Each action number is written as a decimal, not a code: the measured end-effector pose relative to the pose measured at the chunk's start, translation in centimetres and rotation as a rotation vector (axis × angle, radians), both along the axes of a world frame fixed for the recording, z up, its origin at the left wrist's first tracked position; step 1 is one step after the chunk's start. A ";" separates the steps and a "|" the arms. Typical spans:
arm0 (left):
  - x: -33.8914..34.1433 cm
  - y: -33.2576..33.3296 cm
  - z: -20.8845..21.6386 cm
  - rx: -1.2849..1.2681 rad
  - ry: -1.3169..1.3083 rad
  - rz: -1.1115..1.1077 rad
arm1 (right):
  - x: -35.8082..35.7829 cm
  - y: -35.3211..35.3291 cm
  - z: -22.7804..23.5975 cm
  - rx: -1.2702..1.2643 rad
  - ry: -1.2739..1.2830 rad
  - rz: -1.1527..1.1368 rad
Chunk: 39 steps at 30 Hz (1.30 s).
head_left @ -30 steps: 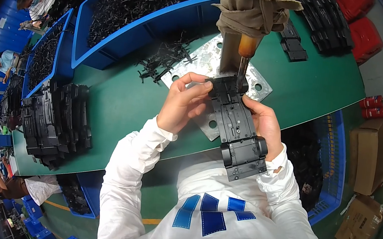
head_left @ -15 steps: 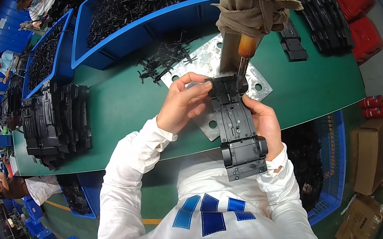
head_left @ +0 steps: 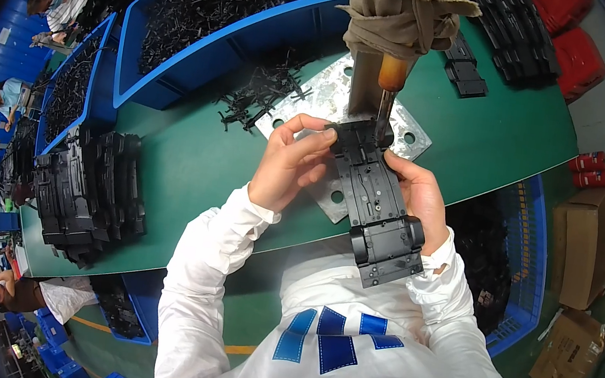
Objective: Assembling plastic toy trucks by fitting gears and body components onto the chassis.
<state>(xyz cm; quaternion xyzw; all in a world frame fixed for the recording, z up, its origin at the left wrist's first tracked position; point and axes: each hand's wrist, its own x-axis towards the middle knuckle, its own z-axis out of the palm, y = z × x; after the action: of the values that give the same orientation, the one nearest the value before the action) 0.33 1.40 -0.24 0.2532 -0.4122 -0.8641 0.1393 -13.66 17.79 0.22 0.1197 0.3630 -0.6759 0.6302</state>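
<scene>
A long black moulded plastic part (head_left: 372, 191) is held tilted between my two hands. My left hand (head_left: 293, 159) pinches its far left corner between thumb and fingers. Along its right edge, my right hand (head_left: 421, 201) is closed, with the thumb near the far end and the other fingers partly hidden beneath. A mounted soldering iron (head_left: 390, 86) with an orange handle points straight down, its metal rod meeting the far right end of the part. Cloth (head_left: 397, 18) is wrapped and knotted around the holder above. Under the part lies a metal plate (head_left: 411, 119) with round holes.
Small black clips (head_left: 257, 95) lie heaped left of the plate, before a blue bin (head_left: 224, 29) full of them. Stacked black parts stand at the table's left (head_left: 88, 195) and far right (head_left: 510, 33). A blue crate (head_left: 530, 257) sits below the right edge. Several people work at left.
My hands and the black plastic part hold almost the same place under the iron. At the far left, a person's head and arm have shifted slightly.
</scene>
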 end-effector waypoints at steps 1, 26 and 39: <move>0.1 -0.1 0.0 0.002 0.001 -0.008 | -0.1 0.0 -0.2 -0.006 -0.005 0.013; 1.2 5.2 2.0 -0.081 -0.137 -0.024 | 2.4 5.2 0.1 -0.079 -0.160 0.000; 7.4 10.7 9.1 -0.448 0.196 0.233 | 4.3 9.5 6.8 -0.457 0.553 0.149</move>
<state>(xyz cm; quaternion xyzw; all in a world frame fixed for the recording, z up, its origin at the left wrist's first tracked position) 7.68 12.07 8.83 0.1767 -0.5457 -0.7500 0.3294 -9.38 27.28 7.00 -0.2383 0.3668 -0.6985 0.5663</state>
